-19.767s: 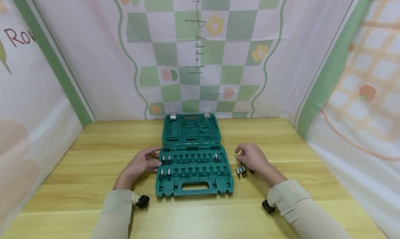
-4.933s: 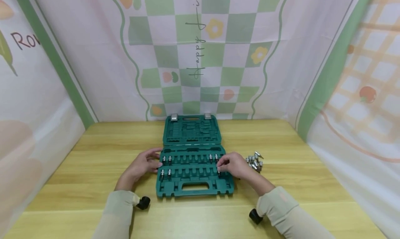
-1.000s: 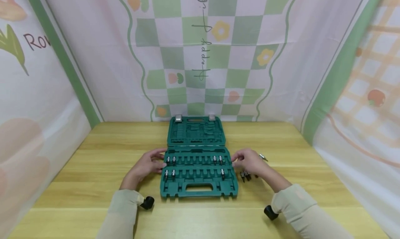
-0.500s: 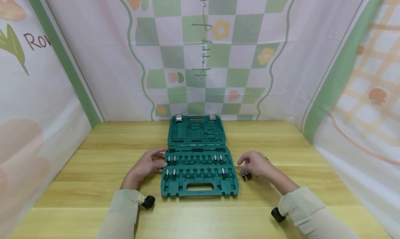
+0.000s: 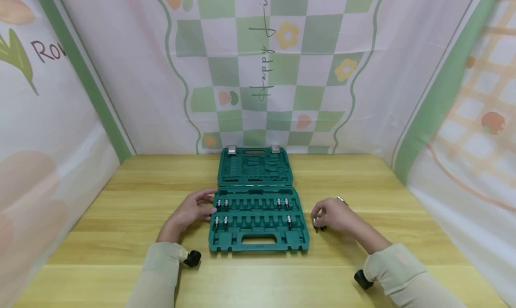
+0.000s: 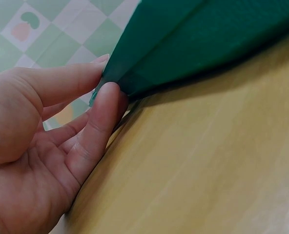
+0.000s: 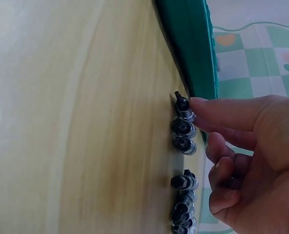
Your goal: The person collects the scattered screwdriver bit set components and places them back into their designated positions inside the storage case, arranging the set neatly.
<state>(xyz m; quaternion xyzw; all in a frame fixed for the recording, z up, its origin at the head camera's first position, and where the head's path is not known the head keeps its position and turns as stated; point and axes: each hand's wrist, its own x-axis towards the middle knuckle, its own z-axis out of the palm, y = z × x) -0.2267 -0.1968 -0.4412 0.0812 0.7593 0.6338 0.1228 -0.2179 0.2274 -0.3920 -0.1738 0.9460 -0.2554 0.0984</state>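
A green toolbox (image 5: 259,243) lies open on the table, with several bit sockets (image 5: 289,222) seated in its slots at both ends. My left hand (image 5: 192,211) rests against the box's left edge. In the left wrist view its thumb and index fingertips touch the green side wall (image 6: 183,53). Right of the box, my right hand (image 5: 332,215) pinches one bit socket (image 7: 184,107) between thumb and index finger, down at the table. Its other fingers are curled loosely. More bit sockets (image 7: 183,183) lie in a row beside it, mostly hidden under the hand in the head view.
The box's lid (image 5: 255,167) leans back toward the patterned curtain (image 5: 258,75), its two metal latches (image 5: 232,150) up. Another bit socket (image 5: 341,200) shows behind the right hand. A wooden table (image 5: 258,281) lies under everything.
Over the last second my right hand has drawn away from the box's right edge and come down to the loose bit sockets. Earlier, sockets were added at the right slots. The left hand stays put.
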